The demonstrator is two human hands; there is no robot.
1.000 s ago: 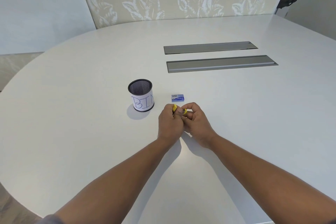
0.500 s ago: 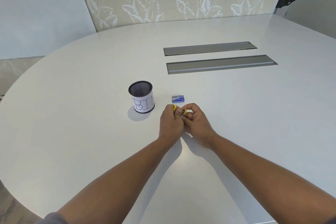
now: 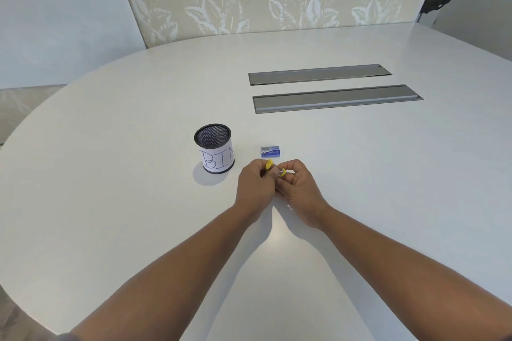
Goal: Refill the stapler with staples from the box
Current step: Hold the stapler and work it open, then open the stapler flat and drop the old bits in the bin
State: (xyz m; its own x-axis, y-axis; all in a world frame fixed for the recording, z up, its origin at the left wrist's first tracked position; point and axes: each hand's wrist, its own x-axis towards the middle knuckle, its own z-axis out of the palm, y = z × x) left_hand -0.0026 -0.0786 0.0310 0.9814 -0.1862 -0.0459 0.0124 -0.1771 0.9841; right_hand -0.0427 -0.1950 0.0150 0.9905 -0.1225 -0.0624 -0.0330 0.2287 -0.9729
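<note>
On the left of the white table (image 3: 110, 202) stands a black mesh cup (image 3: 214, 148) with a paper label reading "BIN". Just right of it and nearer, the left hand (image 3: 256, 188) is curled closed around a small yellow stapler (image 3: 269, 164), whose yellow end sticks up past the fingers. The right hand (image 3: 297, 188) touches the left, fingers bent, pinching the stapler's metal part between thumb and forefinger. Just beyond the hands lies a small blue box (image 3: 271, 152) of staples, flat and closed. Farther right and far across the table sit two long grey slots (image 3: 335, 98).
</note>
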